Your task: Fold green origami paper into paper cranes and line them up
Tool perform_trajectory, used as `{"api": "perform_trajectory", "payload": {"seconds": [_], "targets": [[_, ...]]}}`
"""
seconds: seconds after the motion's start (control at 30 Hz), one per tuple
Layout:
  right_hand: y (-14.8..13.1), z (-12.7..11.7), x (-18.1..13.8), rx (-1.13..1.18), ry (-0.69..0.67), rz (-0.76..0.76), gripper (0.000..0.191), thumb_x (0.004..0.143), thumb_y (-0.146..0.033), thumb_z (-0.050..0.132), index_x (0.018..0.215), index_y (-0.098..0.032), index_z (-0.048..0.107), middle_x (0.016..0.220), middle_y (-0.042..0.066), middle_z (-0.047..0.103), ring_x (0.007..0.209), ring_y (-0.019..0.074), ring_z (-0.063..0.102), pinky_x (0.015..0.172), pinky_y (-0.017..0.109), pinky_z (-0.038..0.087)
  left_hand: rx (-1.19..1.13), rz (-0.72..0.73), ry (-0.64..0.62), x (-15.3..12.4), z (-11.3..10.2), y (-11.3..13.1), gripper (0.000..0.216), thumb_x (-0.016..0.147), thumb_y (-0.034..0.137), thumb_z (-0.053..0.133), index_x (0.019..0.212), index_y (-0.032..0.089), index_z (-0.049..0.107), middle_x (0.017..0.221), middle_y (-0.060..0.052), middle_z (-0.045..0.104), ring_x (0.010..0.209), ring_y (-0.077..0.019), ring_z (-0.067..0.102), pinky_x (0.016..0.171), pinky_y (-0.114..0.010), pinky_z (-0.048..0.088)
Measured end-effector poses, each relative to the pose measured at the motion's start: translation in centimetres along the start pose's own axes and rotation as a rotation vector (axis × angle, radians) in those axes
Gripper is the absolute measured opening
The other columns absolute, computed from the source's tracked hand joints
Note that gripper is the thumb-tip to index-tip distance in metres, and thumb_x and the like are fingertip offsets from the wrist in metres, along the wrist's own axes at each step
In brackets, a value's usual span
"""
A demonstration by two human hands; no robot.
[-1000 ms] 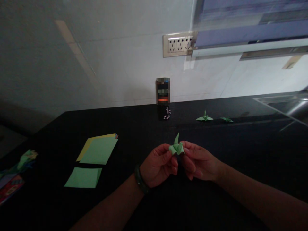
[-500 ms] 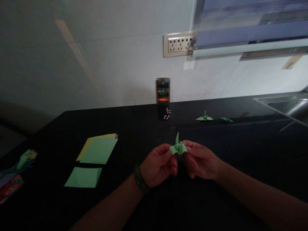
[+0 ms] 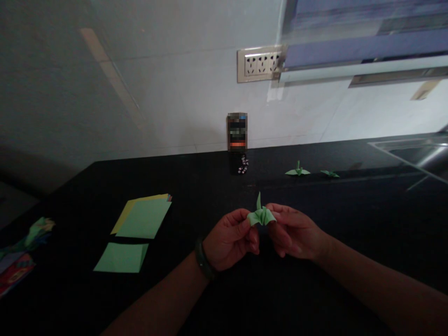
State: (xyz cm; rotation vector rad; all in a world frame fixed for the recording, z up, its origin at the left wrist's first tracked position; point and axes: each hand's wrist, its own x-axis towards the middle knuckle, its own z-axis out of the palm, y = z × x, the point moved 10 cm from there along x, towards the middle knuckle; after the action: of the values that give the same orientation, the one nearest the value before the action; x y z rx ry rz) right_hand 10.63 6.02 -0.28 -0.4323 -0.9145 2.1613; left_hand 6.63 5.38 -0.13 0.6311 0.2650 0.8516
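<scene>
Between my two hands, above the dark counter, is a light green origami crane (image 3: 262, 216) with one thin point standing up. My left hand (image 3: 234, 239), a dark band on its wrist, pinches the crane's left wing between thumb and fingers. On the opposite side my right hand (image 3: 296, 232) is closed on the right wing with thumb and fingertips. The wings curve downward at their ends. Farther back lie a second green paper crane (image 3: 297, 171) and a smaller, darker green one (image 3: 330, 174).
A stack of coloured paper (image 3: 143, 218) and a creased green sheet (image 3: 122, 258) lie on the black counter (image 3: 196, 186) at left. Crumpled paper (image 3: 38, 231) sits far left. A phone (image 3: 237, 132) with a beaded strap (image 3: 243, 165) leans on the wall. A sink edge (image 3: 402, 156) is right.
The crane's wings are spread slightly wider, with its right wing drawn a little to the right. My right hand has shifted slightly right; my left hand is nearly still.
</scene>
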Motion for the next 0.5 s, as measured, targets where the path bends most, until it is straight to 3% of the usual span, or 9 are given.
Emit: {"api": "perform_trajectory", "payload": {"seconds": [0.27,0.5], "targets": [[-0.3,-1.2,-0.6,-0.233,0.094,0.055,0.023,0.074,-0.037,0.059,0.079,-0.017,0.049,0.039,-0.006,0.056,0.025,0.0056,0.042,0.037,0.019,0.045,0.231,-0.126,0.158,0.0,-1.8,-0.9,0.018,0.073,0.028,0.060,0.080,0.012,0.056,0.060,-0.005,0.065,0.048,-0.0123,0.061,0.047,-0.022,0.050],[0.4,-1.2,-0.6,-0.309,0.099,0.128,0.022,0.074,-0.035,0.059,0.076,-0.015,0.050,0.040,-0.003,0.059,0.030,0.0092,0.052,0.025,0.011,0.031,0.432,-0.172,0.254,0.0,-2.7,-0.9,0.028,0.070,0.039,0.059,0.071,0.011,0.057,0.054,-0.005,0.063,0.041,-0.0109,0.056,0.041,-0.020,0.044]]}}
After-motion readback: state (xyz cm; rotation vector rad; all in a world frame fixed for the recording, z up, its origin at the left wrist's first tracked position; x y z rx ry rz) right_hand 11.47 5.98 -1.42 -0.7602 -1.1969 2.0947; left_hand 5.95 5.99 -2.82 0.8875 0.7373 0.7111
